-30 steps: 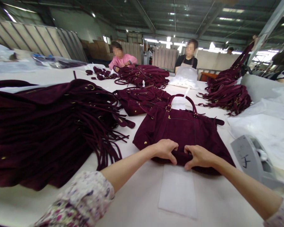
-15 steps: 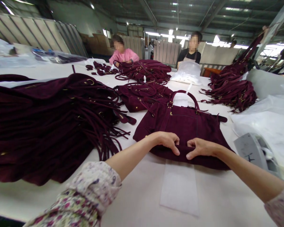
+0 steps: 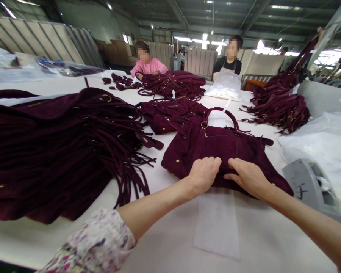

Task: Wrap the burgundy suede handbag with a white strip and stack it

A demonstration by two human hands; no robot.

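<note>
Left grip: bare left hand (image 3: 204, 175), fingers curled in on the cloth at the bag's lower edge, thumb hidden from view.
Right grip: bare right hand (image 3: 250, 176), thumb and bent forefinger slightly parted, dark cloth showing in the gap; whether any is pinched, I cannot tell.
Bag: dark burgundy, suede-like handbag (image 3: 220, 144) with gold-coloured fittings, right of centre in the frame, lying on the white desk (image 3: 159, 252), its handle towards the top.
Handle loop: white paper-like piece (image 3: 216, 119) showing inside it.
Near edge: flat white rectangular sheet (image 3: 216, 227) on the desk, lower centre, running up to the bag.
Sleeve: rolled, flower-patterned white cuff (image 3: 102, 239) on the left arm, lower left.
Left side: large stack of burgundy suede-like bags (image 3: 51, 151), thin straps spilling towards the centre.
Behind the bag: second burgundy bag (image 3: 160, 117), just beside it.
Right edge: grey plastic device (image 3: 299, 176) with black marking, near the bag's corner.
Upper right: heap of burgundy straps (image 3: 285, 106).
Across the desk: one person in pink (image 3: 152, 67), another in a dark top and pale apron (image 3: 230, 66).
</note>
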